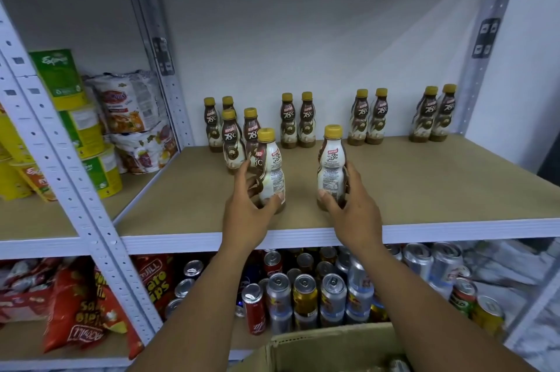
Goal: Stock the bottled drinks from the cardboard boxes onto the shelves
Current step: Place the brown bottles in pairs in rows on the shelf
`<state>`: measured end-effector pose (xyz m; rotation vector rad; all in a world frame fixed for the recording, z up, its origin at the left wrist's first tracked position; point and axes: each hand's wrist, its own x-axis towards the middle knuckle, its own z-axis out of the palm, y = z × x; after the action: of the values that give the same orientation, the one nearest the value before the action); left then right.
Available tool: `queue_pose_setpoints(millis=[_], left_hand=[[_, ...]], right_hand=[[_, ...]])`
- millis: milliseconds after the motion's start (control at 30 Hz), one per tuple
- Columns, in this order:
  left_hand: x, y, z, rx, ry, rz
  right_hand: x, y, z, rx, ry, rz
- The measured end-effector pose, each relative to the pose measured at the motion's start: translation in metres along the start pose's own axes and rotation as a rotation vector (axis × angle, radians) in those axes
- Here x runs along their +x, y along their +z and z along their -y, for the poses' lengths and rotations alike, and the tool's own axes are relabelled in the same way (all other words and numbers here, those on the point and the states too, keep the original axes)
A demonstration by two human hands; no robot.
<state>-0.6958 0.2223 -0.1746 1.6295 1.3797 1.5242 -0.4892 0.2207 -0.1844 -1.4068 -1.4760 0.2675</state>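
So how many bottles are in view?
12 bottles: four clustered back left, three pairs at the back, one in left hand, one in right hand. None looks hidden.

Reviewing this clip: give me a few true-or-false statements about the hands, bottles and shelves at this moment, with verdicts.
1. The left hand grips the left bottle and the right hand grips the right bottle. True.
2. The bottle caps are red. False: they are yellow.
3. Cans stand under the upper shelf. True.
4. The cardboard box sits on the upper shelf. False: it is at the bottom of the view, below that shelf.
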Motion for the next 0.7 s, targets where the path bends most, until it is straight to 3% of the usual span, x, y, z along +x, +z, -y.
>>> queue_pose_setpoints(millis=[233,700], left_hand=[[0.0013,0.0015,0.0052,0.051,0.054,-0.017],[0.0013,0.0016,0.0061,0.039,0.077,-0.015]], right_hand=[[0.0029,0.0065,-0.0068,-0.114,-0.03,0.006],[0.0027,0.0038,-0.0024,-0.08,-0.03,0.057]])
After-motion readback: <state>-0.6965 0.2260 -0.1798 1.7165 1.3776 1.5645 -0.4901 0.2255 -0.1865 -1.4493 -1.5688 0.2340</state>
